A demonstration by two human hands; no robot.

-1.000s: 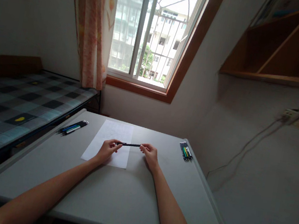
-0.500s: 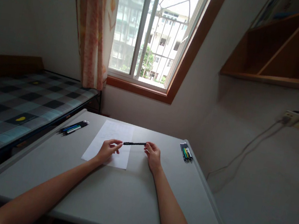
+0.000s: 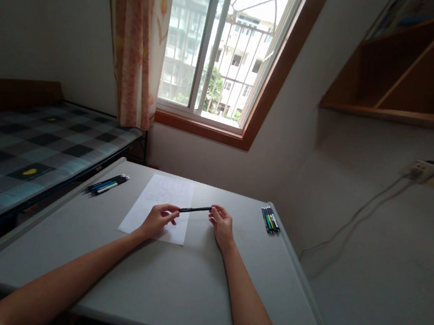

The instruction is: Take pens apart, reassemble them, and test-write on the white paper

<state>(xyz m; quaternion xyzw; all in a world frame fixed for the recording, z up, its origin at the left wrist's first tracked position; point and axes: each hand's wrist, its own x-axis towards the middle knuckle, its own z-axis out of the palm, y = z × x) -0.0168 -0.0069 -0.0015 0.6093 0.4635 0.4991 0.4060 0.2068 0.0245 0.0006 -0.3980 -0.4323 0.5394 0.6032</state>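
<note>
A thin black pen (image 3: 194,209) is held level just above the grey table (image 3: 164,286), over the right edge of a white sheet of paper (image 3: 160,206). My left hand (image 3: 158,218) pinches the pen's left end, its fingers curled, resting on the paper. My right hand (image 3: 221,225) pinches the pen's right end, just right of the sheet. Both forearms reach in from the near edge.
A small bunch of pens (image 3: 108,184) lies at the table's far left edge. Another bunch of coloured pens (image 3: 269,218) lies at the far right edge. A bed with a checked cover (image 3: 16,153) stands to the left. A window (image 3: 219,42) and a wooden shelf (image 3: 413,67) are beyond.
The pen and my right hand have shifted slightly right and tilted, right end higher. My left hand let go of the pen's end for a moment and now grips it again.
</note>
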